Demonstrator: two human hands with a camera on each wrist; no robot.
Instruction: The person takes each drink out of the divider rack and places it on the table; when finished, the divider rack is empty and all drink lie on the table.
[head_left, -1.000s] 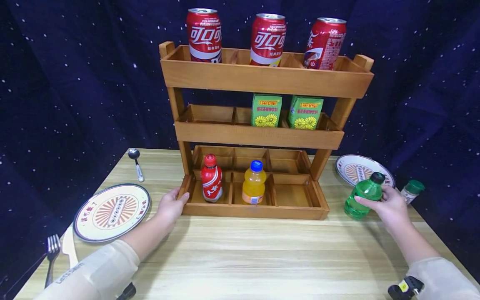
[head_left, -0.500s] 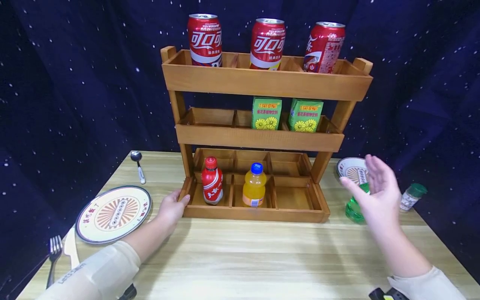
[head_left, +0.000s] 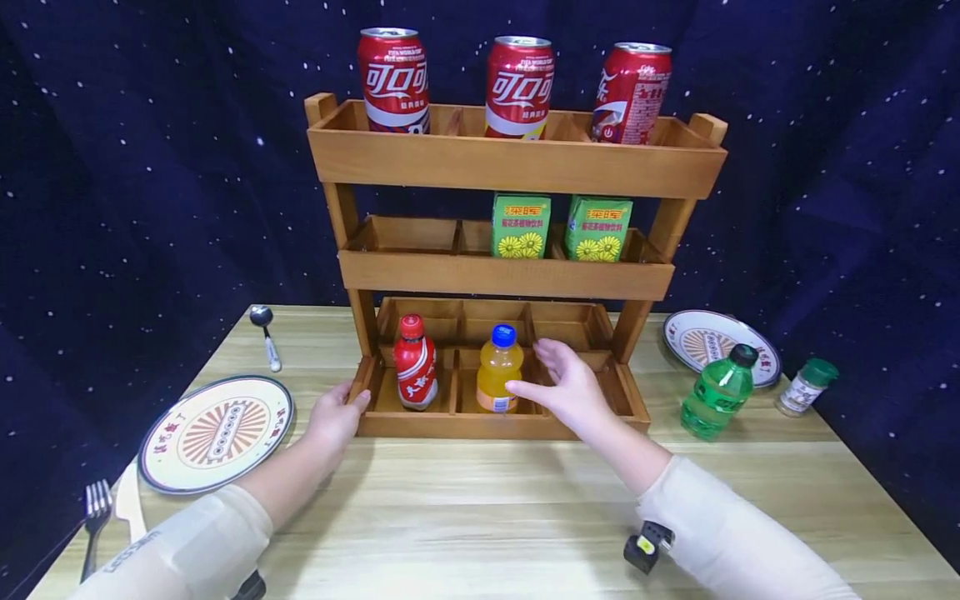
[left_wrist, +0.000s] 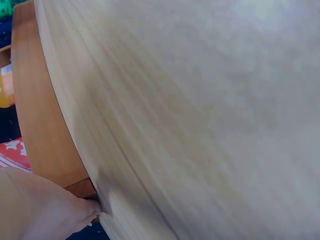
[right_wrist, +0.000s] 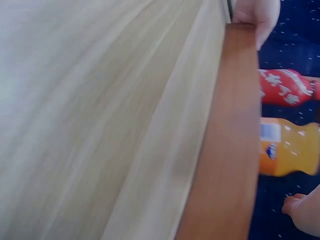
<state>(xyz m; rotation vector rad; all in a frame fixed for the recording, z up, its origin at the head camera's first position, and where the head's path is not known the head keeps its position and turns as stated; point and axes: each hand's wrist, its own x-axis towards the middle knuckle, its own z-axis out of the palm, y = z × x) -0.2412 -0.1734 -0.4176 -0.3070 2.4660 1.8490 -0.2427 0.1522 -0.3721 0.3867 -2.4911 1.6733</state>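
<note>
Now the right hand (head_left: 568, 392), fingers parted, hovers beside the blue-capped orange soda bottle (head_left: 498, 367) in the lower front-middle compartment (head_left: 467, 382): probably weighty, smooth, slightly squeezable, best held round its waist. Left hand (head_left: 332, 419) grips the wooden rack (head_left: 517, 164).

A fork (head_left: 95, 518) and knife (head_left: 130, 502) lie beside a plate (head_left: 217, 434).

Tbl (head_left: 450, 517) w/ rack (head_left: 517, 162), plates (head_left: 225, 433) (head_left: 701, 342), cutlery (head_left: 130, 500), grn btl (head_left: 716, 393), jar (head_left: 804, 390).

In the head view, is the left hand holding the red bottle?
No, the left hand grips the lower left end of the rack.
</note>
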